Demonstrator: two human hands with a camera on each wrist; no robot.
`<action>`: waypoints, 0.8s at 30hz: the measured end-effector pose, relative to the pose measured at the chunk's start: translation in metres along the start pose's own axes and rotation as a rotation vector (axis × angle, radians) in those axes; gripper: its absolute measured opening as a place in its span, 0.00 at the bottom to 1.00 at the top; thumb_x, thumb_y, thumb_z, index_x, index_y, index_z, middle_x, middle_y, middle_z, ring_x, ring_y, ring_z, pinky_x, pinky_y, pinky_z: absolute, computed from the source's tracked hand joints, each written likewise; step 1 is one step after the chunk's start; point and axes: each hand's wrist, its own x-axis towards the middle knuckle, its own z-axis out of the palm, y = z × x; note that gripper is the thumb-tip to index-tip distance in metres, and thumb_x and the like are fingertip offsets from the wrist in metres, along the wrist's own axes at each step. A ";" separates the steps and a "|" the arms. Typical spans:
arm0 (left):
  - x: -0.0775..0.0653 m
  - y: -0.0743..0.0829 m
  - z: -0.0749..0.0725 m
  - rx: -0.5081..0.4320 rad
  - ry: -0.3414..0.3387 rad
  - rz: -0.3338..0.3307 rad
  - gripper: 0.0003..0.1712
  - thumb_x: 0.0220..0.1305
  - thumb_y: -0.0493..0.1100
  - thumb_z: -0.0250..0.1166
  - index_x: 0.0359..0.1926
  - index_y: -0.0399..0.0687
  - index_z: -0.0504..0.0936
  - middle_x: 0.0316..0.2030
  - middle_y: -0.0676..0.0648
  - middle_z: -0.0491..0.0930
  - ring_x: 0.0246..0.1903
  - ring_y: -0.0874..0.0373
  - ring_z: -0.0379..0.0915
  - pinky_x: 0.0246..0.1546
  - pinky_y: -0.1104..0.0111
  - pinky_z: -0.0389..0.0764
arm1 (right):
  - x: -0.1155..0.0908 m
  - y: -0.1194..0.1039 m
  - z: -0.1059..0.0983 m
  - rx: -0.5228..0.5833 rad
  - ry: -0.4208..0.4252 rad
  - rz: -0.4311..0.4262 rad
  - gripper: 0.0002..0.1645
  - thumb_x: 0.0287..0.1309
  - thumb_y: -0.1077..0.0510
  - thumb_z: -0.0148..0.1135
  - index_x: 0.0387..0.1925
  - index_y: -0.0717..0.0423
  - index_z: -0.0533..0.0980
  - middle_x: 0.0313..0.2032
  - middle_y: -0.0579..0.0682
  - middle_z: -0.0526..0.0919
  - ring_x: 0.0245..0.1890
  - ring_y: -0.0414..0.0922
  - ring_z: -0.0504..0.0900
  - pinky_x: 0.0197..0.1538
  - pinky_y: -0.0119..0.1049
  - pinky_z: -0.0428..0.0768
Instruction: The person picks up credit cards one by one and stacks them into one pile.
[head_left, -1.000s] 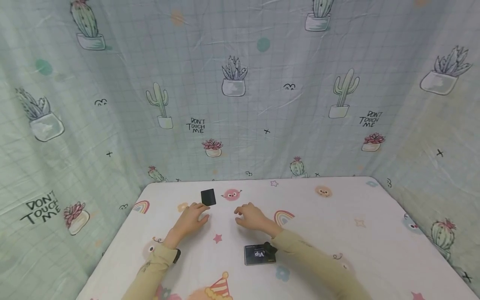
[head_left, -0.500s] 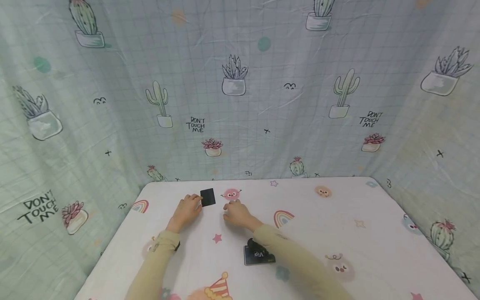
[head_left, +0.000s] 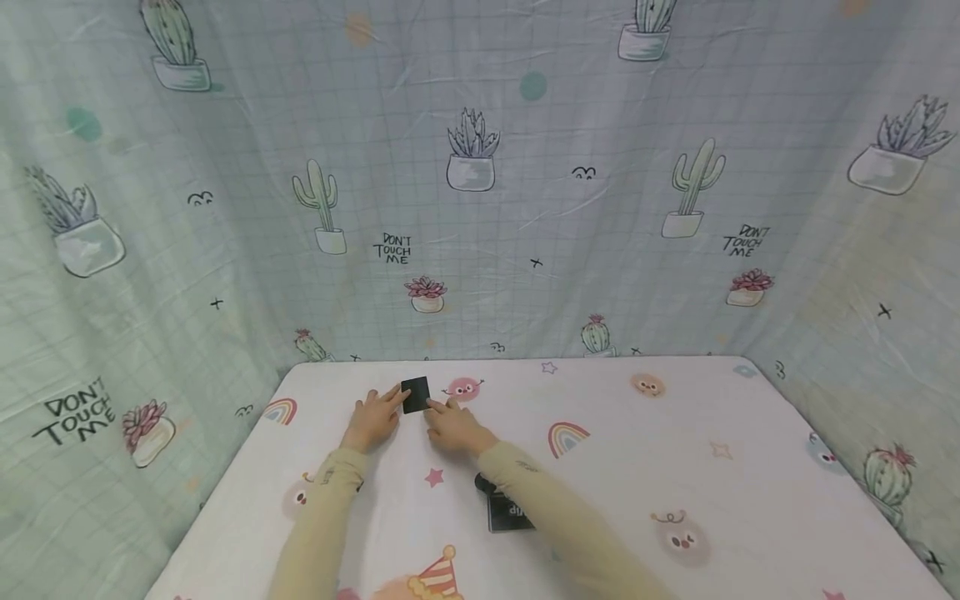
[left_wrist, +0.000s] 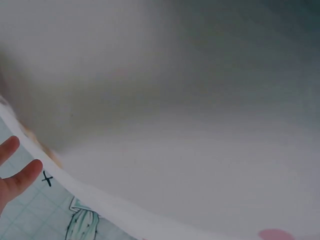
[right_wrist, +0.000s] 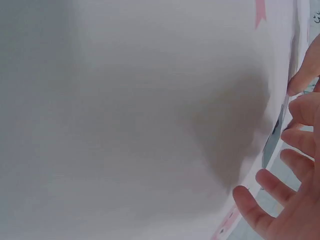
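A thin black square lies flat near the back of the table, between my hands. Fingertips of my left hand touch its left edge, the index finger stretched out. From the other side, my right hand reaches the lower right corner with an extended index finger. Neither hand is gripping the square. Two fingers of the left hand show at the edge of the left wrist view. Spread, slightly bent fingers of the right hand appear in the right wrist view, where the square is seen edge-on at best.
A black card-like item with "Vip" lettering lies nearer the front, partly hidden by my right sleeve. The table wears a white printed cloth. A cactus-patterned curtain encloses its back and sides.
My right hand has moved left to the square's lower right corner. The left hand shifted slightly left, and its fingertips now rest at the left edge. The square has barely moved.
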 end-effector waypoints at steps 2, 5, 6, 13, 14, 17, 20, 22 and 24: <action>-0.001 0.001 0.002 0.011 -0.011 -0.004 0.25 0.60 0.41 0.52 0.61 0.51 0.67 0.62 0.46 0.64 0.53 0.37 0.63 0.48 0.38 0.63 | 0.001 -0.007 -0.001 -0.029 -0.026 -0.002 0.25 0.61 0.48 0.45 0.60 0.48 0.64 0.65 0.43 0.60 0.54 0.46 0.66 0.48 0.44 0.72; -0.001 -0.001 0.004 0.020 -0.016 -0.009 0.25 0.61 0.42 0.51 0.60 0.51 0.67 0.62 0.47 0.64 0.53 0.39 0.63 0.47 0.39 0.64 | 0.004 -0.012 -0.001 -0.051 -0.050 -0.001 0.27 0.63 0.47 0.43 0.62 0.47 0.61 0.66 0.43 0.59 0.57 0.46 0.63 0.53 0.46 0.69; 0.000 -0.001 0.004 0.020 -0.017 -0.008 0.25 0.61 0.42 0.51 0.60 0.51 0.67 0.62 0.47 0.64 0.54 0.39 0.63 0.47 0.39 0.64 | 0.006 -0.013 -0.001 -0.054 -0.059 0.006 0.28 0.63 0.47 0.43 0.63 0.48 0.60 0.66 0.43 0.58 0.59 0.46 0.62 0.56 0.47 0.67; -0.001 0.004 0.003 0.014 -0.038 0.024 0.24 0.61 0.42 0.52 0.59 0.48 0.68 0.63 0.47 0.63 0.58 0.38 0.59 0.48 0.38 0.64 | 0.006 -0.013 0.002 -0.094 -0.103 0.051 0.30 0.62 0.44 0.43 0.64 0.48 0.58 0.65 0.42 0.60 0.65 0.47 0.57 0.62 0.49 0.60; -0.001 0.005 0.003 0.007 -0.042 0.025 0.24 0.61 0.42 0.52 0.59 0.47 0.68 0.63 0.47 0.64 0.58 0.38 0.59 0.48 0.38 0.63 | 0.006 -0.012 0.003 -0.104 -0.099 0.051 0.30 0.62 0.44 0.43 0.64 0.47 0.59 0.65 0.42 0.60 0.65 0.47 0.58 0.63 0.49 0.60; -0.002 0.005 0.002 -0.020 -0.055 0.012 0.23 0.61 0.41 0.52 0.58 0.46 0.69 0.62 0.47 0.64 0.60 0.38 0.58 0.49 0.38 0.62 | 0.007 -0.012 0.004 -0.127 -0.085 0.052 0.30 0.62 0.43 0.43 0.64 0.47 0.59 0.65 0.42 0.61 0.65 0.46 0.58 0.63 0.48 0.60; -0.003 0.002 0.002 -0.045 -0.051 0.021 0.23 0.60 0.41 0.52 0.57 0.46 0.70 0.62 0.46 0.64 0.59 0.37 0.57 0.49 0.37 0.61 | 0.008 -0.010 0.004 -0.139 -0.075 0.058 0.30 0.62 0.42 0.42 0.64 0.46 0.59 0.64 0.41 0.62 0.65 0.46 0.57 0.63 0.48 0.59; -0.003 -0.001 0.005 -0.034 -0.020 0.055 0.22 0.61 0.42 0.52 0.57 0.48 0.71 0.61 0.47 0.66 0.58 0.39 0.59 0.46 0.38 0.63 | 0.007 -0.008 0.004 -0.141 -0.068 0.060 0.30 0.62 0.42 0.43 0.63 0.45 0.60 0.64 0.41 0.62 0.65 0.46 0.58 0.63 0.48 0.60; -0.002 -0.001 0.005 -0.027 0.013 0.091 0.20 0.59 0.41 0.54 0.54 0.48 0.73 0.58 0.46 0.70 0.55 0.40 0.63 0.43 0.39 0.66 | 0.006 -0.006 0.004 -0.138 -0.050 0.064 0.29 0.61 0.42 0.44 0.62 0.46 0.62 0.63 0.42 0.63 0.64 0.47 0.59 0.62 0.48 0.61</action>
